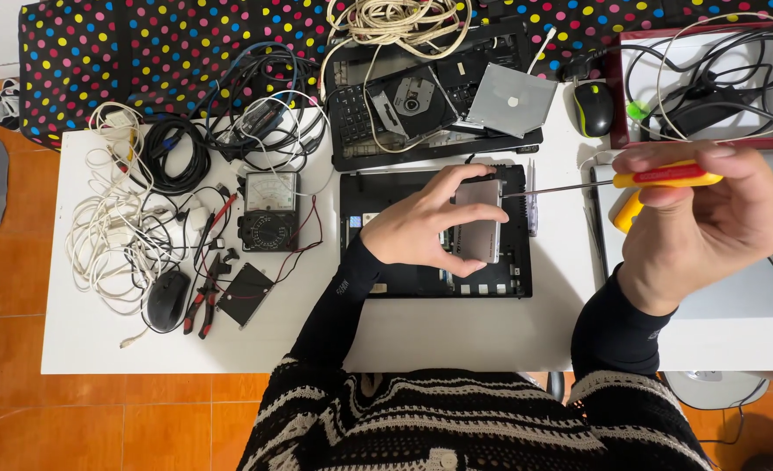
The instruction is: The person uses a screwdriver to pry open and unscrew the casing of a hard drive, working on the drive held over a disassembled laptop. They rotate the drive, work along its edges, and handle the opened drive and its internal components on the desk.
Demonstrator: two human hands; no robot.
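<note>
Our left hand (421, 228) fingers clamp silver drive (479, 221) over open laptop base (404, 281), mid-table, steadying it. Our right hand (701, 228) fingers pinch yellow-handled screwdriver (666, 178), tip toward drive's edge.

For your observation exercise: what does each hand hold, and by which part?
Left hand: grey drive, gripped by its edges. Right hand: screwdriver, held by its yellow handle.

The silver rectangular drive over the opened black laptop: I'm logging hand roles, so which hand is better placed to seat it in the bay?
Probably the left hand: it already grips the silver rectangular drive directly above the opened black laptop. The right hand is off to the side, holding a yellow-handled screwdriver.
</note>
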